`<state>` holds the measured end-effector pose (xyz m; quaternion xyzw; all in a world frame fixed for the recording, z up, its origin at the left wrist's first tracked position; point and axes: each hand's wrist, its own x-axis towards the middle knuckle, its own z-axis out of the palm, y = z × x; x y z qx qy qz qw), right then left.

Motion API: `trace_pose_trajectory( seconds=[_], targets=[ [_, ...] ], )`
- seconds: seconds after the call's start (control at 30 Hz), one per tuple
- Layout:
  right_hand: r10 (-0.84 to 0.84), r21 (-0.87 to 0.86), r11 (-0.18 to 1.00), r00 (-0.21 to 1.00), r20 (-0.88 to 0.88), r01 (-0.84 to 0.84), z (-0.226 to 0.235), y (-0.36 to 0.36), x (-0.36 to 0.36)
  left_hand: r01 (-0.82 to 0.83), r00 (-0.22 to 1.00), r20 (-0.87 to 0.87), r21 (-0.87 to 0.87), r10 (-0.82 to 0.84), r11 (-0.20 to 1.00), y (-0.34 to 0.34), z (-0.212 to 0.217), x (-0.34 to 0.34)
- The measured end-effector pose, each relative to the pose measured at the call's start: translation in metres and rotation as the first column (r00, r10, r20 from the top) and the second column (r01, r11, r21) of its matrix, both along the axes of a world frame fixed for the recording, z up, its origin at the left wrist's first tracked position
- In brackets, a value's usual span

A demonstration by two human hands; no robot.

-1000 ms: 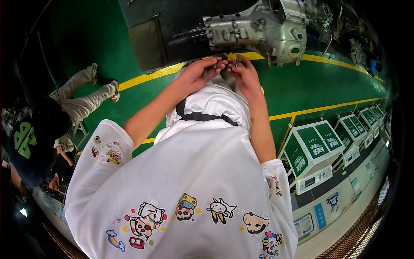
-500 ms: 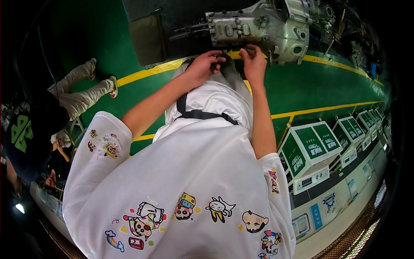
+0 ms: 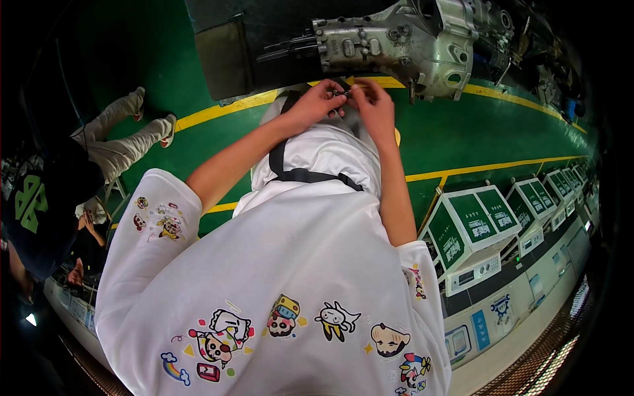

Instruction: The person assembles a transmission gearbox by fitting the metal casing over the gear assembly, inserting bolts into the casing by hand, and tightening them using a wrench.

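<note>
In front of my waist, my two hands have come together at the near edge of the dark workbench. My left hand (image 3: 318, 104) is closed around a small dark metal part (image 3: 344, 94), too small to name. The fingertips of my right hand (image 3: 374, 111) pinch at the same part from the other side. Just beyond my hands lies a grey cast-metal gearbox housing (image 3: 389, 47) on the bench. Several thin shafts (image 3: 288, 49) stick out of its left end.
The dark workbench (image 3: 224, 59) spans the far side, with more metal machinery (image 3: 505, 33) at its right. A person in light trousers (image 3: 119, 129) stands at the left. Green-and-white boxes (image 3: 472, 221) line a counter at the right. Yellow lines (image 3: 211, 119) mark the green floor.
My right hand has moved left, away from the gearbox housing's near edge, to meet my left hand at the small metal part. My left hand has barely moved.
</note>
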<state>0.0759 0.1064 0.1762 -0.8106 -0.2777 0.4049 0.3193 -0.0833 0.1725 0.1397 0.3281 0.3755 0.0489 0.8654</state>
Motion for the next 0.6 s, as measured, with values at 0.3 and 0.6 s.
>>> trace_pose_trajectory(
  seconds=[0.3, 0.6],
  targets=[
    [0.326, -0.017, 0.936, 0.881, -0.342, -0.352, 0.004, -0.003, 0.021, 0.210, 0.976, -0.096, 0.161, -0.196, 0.964, 0.005, 0.015, -0.006],
    [-0.053, 0.186, 0.976, 0.949, -0.310, 0.116, -0.020, 0.006, 0.006, 0.129, 0.990, -0.132, 0.731, -0.046, 0.670, 0.068, 0.076, -0.028]
  ],
)
